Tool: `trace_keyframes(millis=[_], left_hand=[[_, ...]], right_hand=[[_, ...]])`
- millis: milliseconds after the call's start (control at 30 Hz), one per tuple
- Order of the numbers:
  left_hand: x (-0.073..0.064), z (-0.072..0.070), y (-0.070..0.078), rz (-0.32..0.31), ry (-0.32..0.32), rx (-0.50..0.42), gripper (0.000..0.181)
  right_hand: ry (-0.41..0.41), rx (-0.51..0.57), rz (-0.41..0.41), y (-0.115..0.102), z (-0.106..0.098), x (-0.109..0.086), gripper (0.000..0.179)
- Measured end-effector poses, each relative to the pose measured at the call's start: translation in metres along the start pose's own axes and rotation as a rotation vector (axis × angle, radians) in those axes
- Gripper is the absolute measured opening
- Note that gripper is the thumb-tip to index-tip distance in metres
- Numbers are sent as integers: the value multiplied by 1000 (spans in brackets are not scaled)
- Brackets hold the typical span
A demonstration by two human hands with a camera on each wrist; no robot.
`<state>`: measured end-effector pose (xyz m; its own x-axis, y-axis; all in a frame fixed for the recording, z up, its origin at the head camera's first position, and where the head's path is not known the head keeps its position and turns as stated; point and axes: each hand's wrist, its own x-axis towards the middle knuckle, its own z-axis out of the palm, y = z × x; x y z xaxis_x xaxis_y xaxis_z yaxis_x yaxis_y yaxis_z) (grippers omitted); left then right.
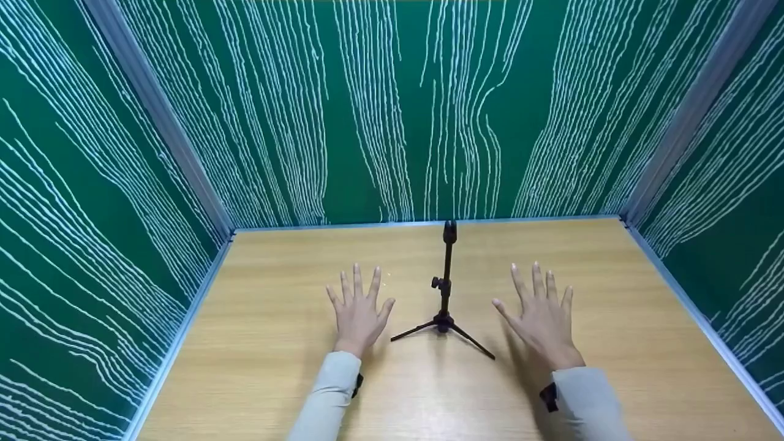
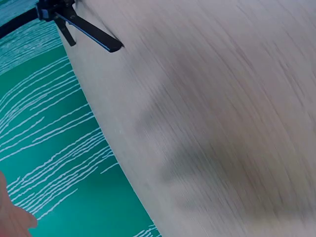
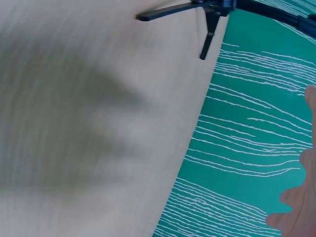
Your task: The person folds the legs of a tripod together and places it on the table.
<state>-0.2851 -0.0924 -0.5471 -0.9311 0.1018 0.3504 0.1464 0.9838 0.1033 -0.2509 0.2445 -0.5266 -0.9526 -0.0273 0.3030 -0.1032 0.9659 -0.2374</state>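
A small black tripod stand (image 1: 446,288) stands upright on the wooden table, with a clamp knob halfway up its post and splayed legs. To its left, my left hand (image 1: 358,315) is held palm down, fingers spread and straight, holding nothing. My right hand (image 1: 542,318) mirrors it on the other side of the stand, also spread and holding nothing. Both cast shadows on the tabletop. In the left wrist view a tripod leg (image 2: 94,32) shows at the top, and the right wrist view has another leg (image 3: 170,11). Only part of each hand appears in its wrist view.
The light wooden table (image 1: 275,275) is bounded by grey metal edge strips. Green panels (image 1: 361,153) with wavy white lines rise at the back and both sides. Metal posts (image 1: 165,116) stand at the two back corners.
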Motion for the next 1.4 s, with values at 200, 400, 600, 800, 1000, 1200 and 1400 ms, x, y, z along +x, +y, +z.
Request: trace_keyframes(millis=[200, 400, 600, 800, 1000, 1200, 1400], left_hand=[[2, 1, 4, 6, -22, -95, 65], [2, 3, 10, 5, -71, -200, 62], [1, 4, 18, 8, -131, -330, 61], [0, 10, 27, 44, -131, -477, 59], [-2, 15, 36, 52, -174, -568, 58], [-5, 20, 46, 29, -219, -713, 58], [-5, 29, 54, 14, -239, -864, 53]], right_hand=[[-14, 78, 6, -6, -16, 8, 81], [-3, 153, 0, -17, -32, 18, 79], [16, 235, -23, -28, -49, 30, 75], [54, 306, -48, -39, -66, 41, 70], [67, 432, -70, -52, -84, 50, 66], [85, 590, -102, -67, -99, 58, 62], [97, 728, -140, -83, -110, 65, 56]])
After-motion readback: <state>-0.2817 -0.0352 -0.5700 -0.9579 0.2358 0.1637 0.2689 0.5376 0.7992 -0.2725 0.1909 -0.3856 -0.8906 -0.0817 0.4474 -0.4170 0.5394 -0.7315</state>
